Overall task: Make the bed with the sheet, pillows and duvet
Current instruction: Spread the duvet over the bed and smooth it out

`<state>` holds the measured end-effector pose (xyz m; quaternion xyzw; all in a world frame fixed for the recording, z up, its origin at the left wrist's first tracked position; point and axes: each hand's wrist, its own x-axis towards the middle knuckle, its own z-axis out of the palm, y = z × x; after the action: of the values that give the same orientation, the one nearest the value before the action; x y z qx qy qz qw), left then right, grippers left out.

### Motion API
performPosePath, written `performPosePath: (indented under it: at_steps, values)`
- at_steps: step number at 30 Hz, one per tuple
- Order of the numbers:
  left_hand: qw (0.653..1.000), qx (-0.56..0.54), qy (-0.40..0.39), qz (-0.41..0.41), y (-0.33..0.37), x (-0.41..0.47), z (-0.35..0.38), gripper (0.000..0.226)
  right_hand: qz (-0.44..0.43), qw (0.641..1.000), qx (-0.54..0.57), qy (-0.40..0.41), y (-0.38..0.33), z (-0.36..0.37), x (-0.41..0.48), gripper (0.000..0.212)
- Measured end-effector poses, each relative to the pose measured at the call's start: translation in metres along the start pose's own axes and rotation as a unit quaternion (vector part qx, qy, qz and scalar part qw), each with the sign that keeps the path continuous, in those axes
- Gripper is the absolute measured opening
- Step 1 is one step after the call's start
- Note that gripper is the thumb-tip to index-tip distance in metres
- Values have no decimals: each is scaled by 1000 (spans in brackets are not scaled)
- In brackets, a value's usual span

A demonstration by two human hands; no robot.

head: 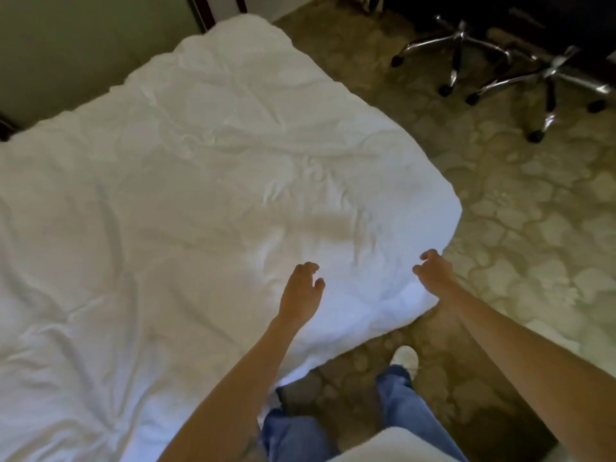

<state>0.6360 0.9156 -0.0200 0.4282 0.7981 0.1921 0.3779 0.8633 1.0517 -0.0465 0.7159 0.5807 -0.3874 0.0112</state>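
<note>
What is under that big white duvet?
Nothing beneath shows: the white duvet lies spread wide, draping at its corner, hiding any sheet or mattress. Only carpet shows beside it.

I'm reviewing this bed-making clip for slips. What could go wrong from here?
Neither the left hand nor the right hand seems to grip the duvet, so its creases may stay. Its edge hangs near the shoe; a step could tread on it. The chair bases nearby could catch a foot.

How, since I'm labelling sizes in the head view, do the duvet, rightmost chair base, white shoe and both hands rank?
1. duvet, by far the largest
2. rightmost chair base
3. left hand and right hand: alike, so unranked
4. white shoe, partly hidden by a trouser leg
</note>
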Motion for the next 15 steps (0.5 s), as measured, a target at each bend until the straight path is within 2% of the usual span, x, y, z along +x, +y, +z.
performPosePath:
  at_steps: [6,9,11,15]
  values:
    - [997,75,7,-13,62,33,66,40,34,999,12,37,47,-76,93,51]
    - [995,93,23,2,75,61,95,45,39,999,13,20,56,-85,140,65]
    - [994,108,25,12,78,83,115,50,25,998,53,4,62,-82,174,73]
    - [991,133,6,3,68,114,152,61,-22,986,161,-39,68,-63,237,71]
